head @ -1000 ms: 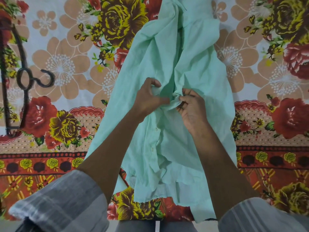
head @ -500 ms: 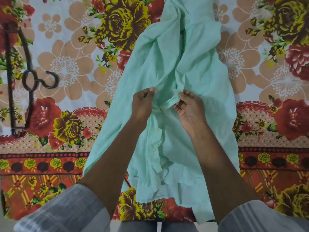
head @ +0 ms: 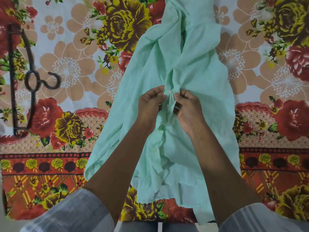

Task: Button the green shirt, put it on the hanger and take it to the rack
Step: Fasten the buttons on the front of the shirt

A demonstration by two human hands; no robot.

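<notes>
A mint green shirt [head: 197, 67] lies lengthwise on a flowered bedsheet, hem toward me, collar at the top edge. Small pale buttons run down its front below my hands. My left hand [head: 151, 104] pinches the left front edge of the shirt at mid-length. Close beside it, my right hand [head: 187, 108] pinches the right front edge, and the cloth bunches up between the two. A dark hanger [head: 21, 84] lies flat on the sheet at the far left, its hook pointing right.
The flowered bedsheet [head: 75, 72] covers the whole surface. Its near edge runs along the bottom of the view, just above my grey striped sleeves [head: 66, 213].
Both hands have moved a little up the shirt front and closed together on the placket. The view has shifted slightly, so the hanger appears further right.
</notes>
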